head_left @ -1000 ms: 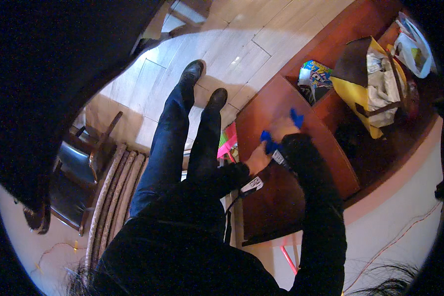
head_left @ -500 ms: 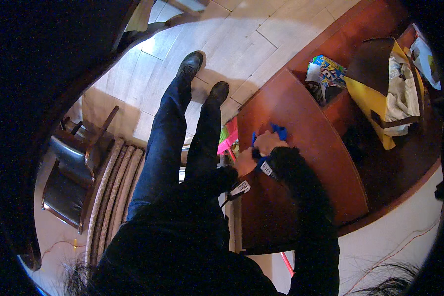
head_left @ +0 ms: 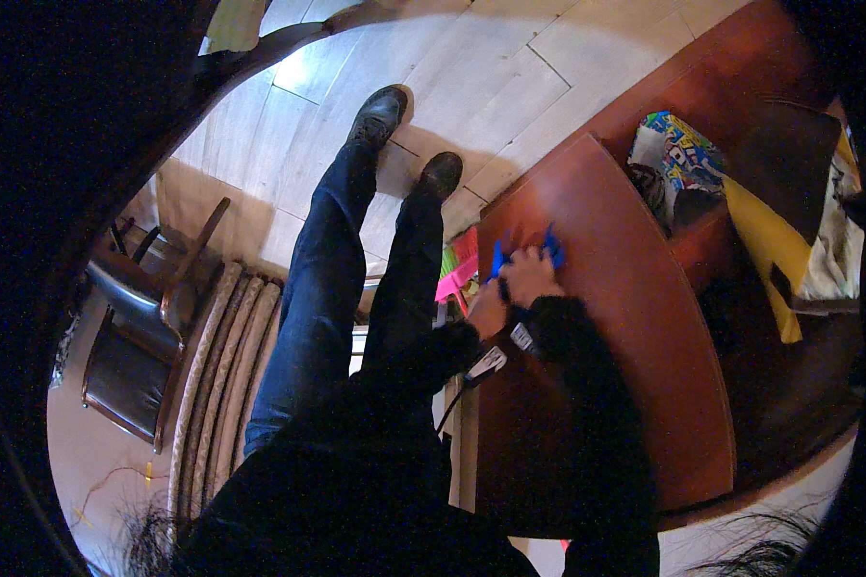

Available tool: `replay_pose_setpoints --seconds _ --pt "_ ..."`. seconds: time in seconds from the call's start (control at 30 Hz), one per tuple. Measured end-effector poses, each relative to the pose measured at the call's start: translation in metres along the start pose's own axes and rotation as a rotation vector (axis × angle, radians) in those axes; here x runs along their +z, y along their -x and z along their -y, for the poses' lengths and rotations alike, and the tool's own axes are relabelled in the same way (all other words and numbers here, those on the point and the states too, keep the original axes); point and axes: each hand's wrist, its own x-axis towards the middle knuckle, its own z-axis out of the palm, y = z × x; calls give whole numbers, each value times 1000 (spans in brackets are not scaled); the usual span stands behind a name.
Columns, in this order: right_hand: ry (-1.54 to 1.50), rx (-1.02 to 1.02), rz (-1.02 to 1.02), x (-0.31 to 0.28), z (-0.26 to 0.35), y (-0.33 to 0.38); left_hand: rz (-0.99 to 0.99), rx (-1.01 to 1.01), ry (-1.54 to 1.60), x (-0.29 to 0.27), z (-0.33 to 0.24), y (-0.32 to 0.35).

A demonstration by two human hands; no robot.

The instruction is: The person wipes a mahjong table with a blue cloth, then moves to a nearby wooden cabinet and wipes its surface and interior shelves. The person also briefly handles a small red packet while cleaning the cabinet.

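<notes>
A bright blue cloth (head_left: 553, 248) is bunched on the reddish-brown wooden tabletop (head_left: 625, 356), near its left edge. My right hand (head_left: 532, 277) presses down on the cloth, fingers bent over it, and blue pokes out on both sides. Just left of it and closer to me, my left hand (head_left: 488, 310) is closed against the cloth's near left part; its fingertips are partly hidden. The two hands touch or nearly touch. White printed tags hang at both dark sleeve cuffs.
On a lower brown surface at right lie a colourful packet (head_left: 688, 154) and a yellow-and-brown bag (head_left: 765, 260). Pink and green items (head_left: 459, 269) stand beside the table's left edge. Rolled-up rugs (head_left: 223, 375) and a dark chair (head_left: 130, 375) are at left.
The view has shifted, so the table and bag sit farther right. My hands stay together on the blue cloth, the right one now spread flatter over it.
</notes>
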Motion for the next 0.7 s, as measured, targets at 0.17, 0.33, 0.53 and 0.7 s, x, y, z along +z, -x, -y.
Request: replay_pose_setpoints --seconds 0.17,0.33,0.53,0.7 --pt "-180 -193 227 50 47 -28 48 -299 147 13 83 29" --pt "-6 15 81 39 -2 -94 -17 -4 256 24 107 -55" --pt "0 189 -123 42 -49 -145 99 -162 537 9 67 -152" --pt "-62 134 -40 91 18 -131 122 -110 271 -5 90 -83"
